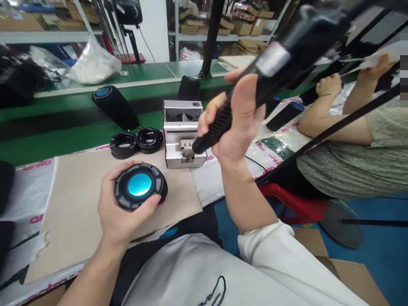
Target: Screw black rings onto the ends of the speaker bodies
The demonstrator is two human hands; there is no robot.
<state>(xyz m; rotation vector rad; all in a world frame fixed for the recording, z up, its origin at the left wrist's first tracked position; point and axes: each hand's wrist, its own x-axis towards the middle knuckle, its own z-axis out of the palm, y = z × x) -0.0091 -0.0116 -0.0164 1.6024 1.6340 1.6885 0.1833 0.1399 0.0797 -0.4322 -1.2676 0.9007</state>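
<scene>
My left hand [123,208] grips a round black speaker end cap [140,185] with a shiny cyan centre, holding it above a tan mat [86,216]. My right hand [236,119] is wrapped around a black electric screwdriver [255,93] that slants down to the left. The screwdriver's tip is at the outlet rail of a silver screw feeder [181,134], close to it or touching it. Two stacks of black rings [137,141] stand beside the feeder. A black cylindrical speaker body [114,107] lies beyond them on the green bench.
A co-worker in a grey-green shirt [347,161] sits at the right, hands raised and holding a white sheet, beside another cylindrical speaker [285,115]. A red stool [293,202] and cardboard [347,276] are near the floor. Shelves with boxes stand behind the green bench [127,76].
</scene>
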